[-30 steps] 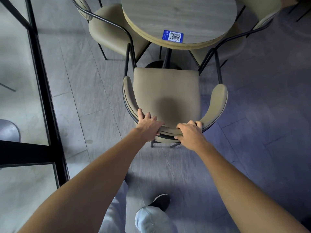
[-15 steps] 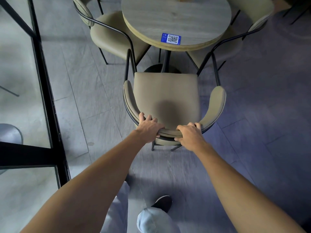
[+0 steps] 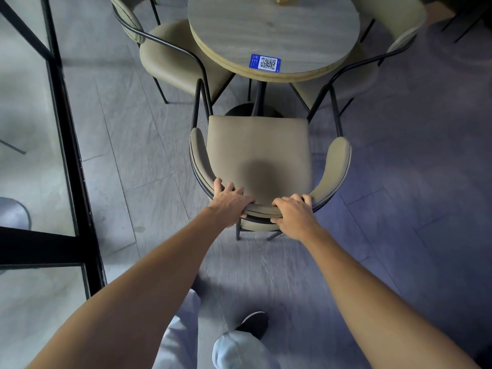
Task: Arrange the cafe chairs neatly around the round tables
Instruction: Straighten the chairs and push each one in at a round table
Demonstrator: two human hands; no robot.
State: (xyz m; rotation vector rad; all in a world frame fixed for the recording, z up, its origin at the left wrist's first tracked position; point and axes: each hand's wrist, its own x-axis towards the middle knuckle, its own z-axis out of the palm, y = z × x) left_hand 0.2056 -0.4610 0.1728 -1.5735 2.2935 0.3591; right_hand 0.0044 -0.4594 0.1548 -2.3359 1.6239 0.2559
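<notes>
Before the table (image 3: 274, 30), the chair (image 3: 258, 147) — left hand (image 3: 230, 202) and right hand (image 3: 294, 214) both grip its curved backrest.

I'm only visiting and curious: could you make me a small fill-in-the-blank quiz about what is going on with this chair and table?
1. The left hand and the right hand both grip the curved ____ of the nearest chair.
2. The tabletop beyond that chair is ____ in shape.
3. The QR-code sticker near its edge is coloured ____.

Missing words: backrest; round; blue.
</notes>
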